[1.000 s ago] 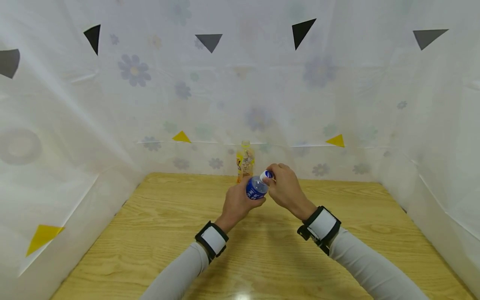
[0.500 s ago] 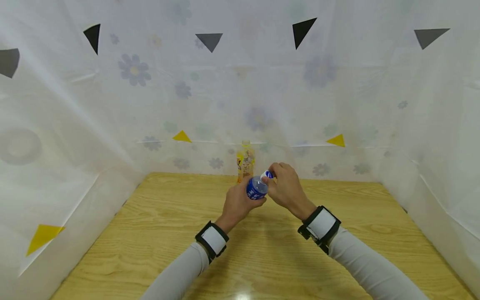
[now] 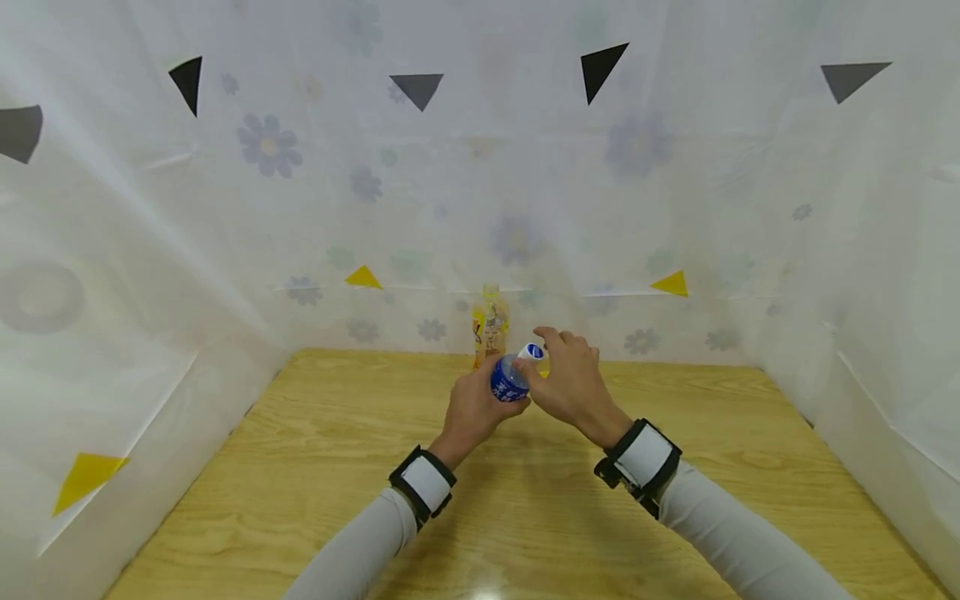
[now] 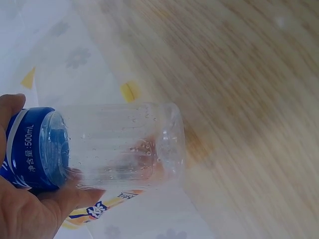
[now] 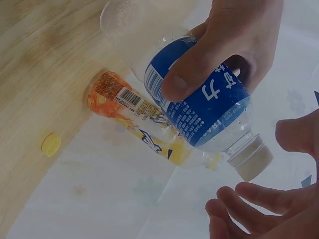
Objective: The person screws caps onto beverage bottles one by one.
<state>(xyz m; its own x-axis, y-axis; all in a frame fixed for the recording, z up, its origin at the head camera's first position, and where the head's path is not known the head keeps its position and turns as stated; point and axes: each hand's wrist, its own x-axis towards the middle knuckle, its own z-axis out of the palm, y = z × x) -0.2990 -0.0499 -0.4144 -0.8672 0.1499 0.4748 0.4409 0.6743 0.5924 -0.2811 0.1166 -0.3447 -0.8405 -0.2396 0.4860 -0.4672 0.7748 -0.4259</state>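
Observation:
My left hand [image 3: 476,406] grips a clear plastic water bottle [image 5: 199,92] round its blue label, holding it tilted with its neck toward my right hand. A white screw cap [image 5: 251,158] sits on the neck. In the left wrist view, the bottle's clear lower body [image 4: 124,144] shows small droplets inside. Around the cap, the thumb and fingers of my right hand [image 3: 573,379] are spread, with gaps between them and the cap in the right wrist view. Behind the left hand stands a yellow-and-orange labelled drink bottle [image 3: 491,325], its lower part partly hidden.
A loose yellow bottle cap [image 5: 51,145] lies on the wooden table [image 3: 337,467] near the drink bottle. White flower-patterned sheeting [image 3: 450,192] walls off the back and both sides, with black, grey and yellow triangles on it.
My right hand's fingers have spread away from the white cap they were pinching. The left hand and the water bottle have hardly moved.

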